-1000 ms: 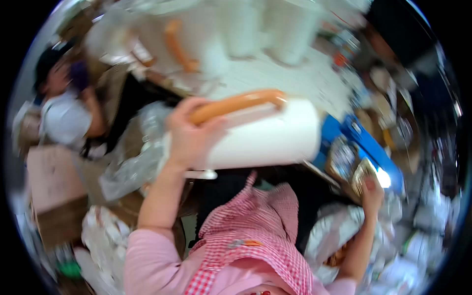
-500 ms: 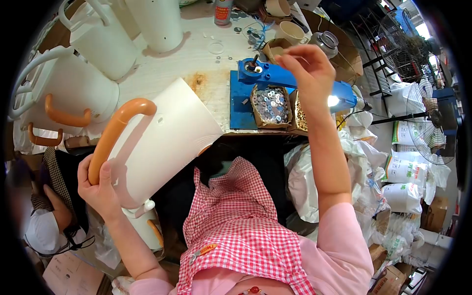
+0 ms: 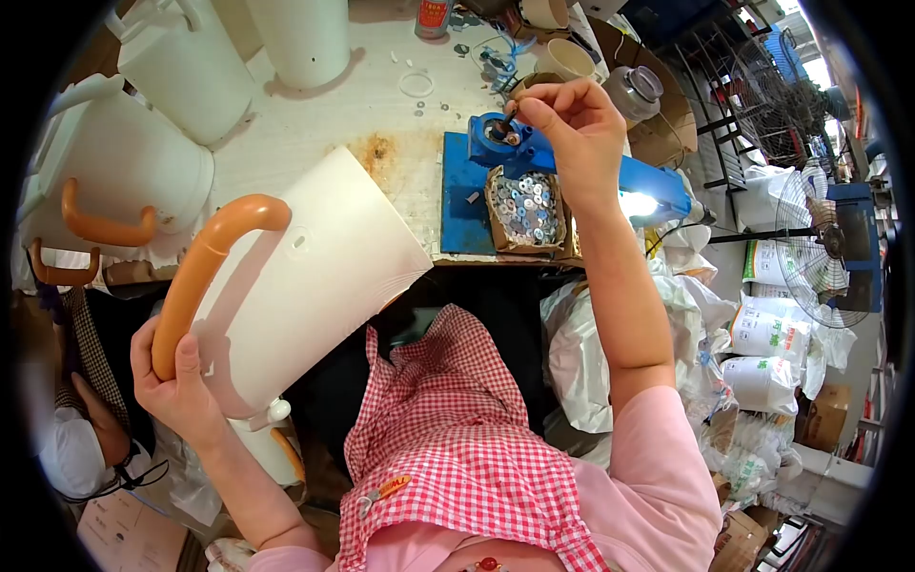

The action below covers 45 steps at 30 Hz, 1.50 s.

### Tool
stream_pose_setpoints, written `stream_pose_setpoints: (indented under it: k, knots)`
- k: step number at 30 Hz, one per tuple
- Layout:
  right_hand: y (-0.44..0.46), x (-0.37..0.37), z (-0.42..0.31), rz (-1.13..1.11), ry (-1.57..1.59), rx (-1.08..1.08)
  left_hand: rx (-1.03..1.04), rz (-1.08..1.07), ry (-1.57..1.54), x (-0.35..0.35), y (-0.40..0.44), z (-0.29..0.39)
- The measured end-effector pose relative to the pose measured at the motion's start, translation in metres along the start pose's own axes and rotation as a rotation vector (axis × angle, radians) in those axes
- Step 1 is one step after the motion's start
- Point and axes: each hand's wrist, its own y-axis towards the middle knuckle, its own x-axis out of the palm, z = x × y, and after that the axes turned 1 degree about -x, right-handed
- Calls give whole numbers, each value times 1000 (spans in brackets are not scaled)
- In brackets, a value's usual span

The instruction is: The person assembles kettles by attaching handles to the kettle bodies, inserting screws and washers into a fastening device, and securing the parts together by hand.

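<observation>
My left hand is wrapped round the lower end of an orange handle on a white plastic jug body. The body is tilted in front of the table edge, and a slot shows near the handle's upper end. My right hand is closed in a pinch at the tip of a dark upright pin on a blue bench fixture; whatever the fingertips hold is too small to make out. Just below sits a cardboard box of small metal washers.
White jugs with handles stand at the back left of the table. A spray can, tape rolls and a lit lamp are farther back and right. Bags lie below right; another person's arm is at left.
My right hand has moved left and slightly down, bringing its fingertips to the fixture's pin. The jug, still held by its handle, has shifted slightly left in view.
</observation>
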Motion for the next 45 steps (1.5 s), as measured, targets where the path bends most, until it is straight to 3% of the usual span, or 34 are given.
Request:
stream_pose_setpoints:
  k: [14,17,19,22,23,24,27,29,31,33,35,37,42,45]
  knots:
    - [6,-6,-10,-107,-59,-32,67,14,45,3,-1,-1]
    - [12,-8,-19,-179,-209,-69,16,12,12,1,-1,1]
    - [17,-9,-31,-320,-488,-157,12,5,7,1,-2,2]
    - [18,-7,-43,-356,-663,-86,32,41,107,6,-2,5]
    - [17,-15,-28,-334,-419,-123,18,3,113,7,-3,7]
    - [8,-13,-35,-274,-391,-18,4,30,105,9,-4,9]
    - [-17,-22,-25,-119,-297,-121,12,1,68,3,-2,3]
    - [-49,-48,-14,-202,-286,245,34,24,53,2,-2,2]
    - [-71,-44,-8,-155,-343,352,7,54,70,5,-4,4]
    - [-80,-43,-3,-162,-700,112,33,12,98,4,0,4]
    - [-83,-40,5,-148,-703,84,32,-28,89,1,2,3]
    - [-89,-46,25,-297,-1189,-32,31,-15,106,2,0,4]
    - [-90,-50,64,-365,-1201,98,75,-3,152,7,-2,5]
    - [-89,-52,63,-350,-1185,-2,70,21,157,7,-1,6]
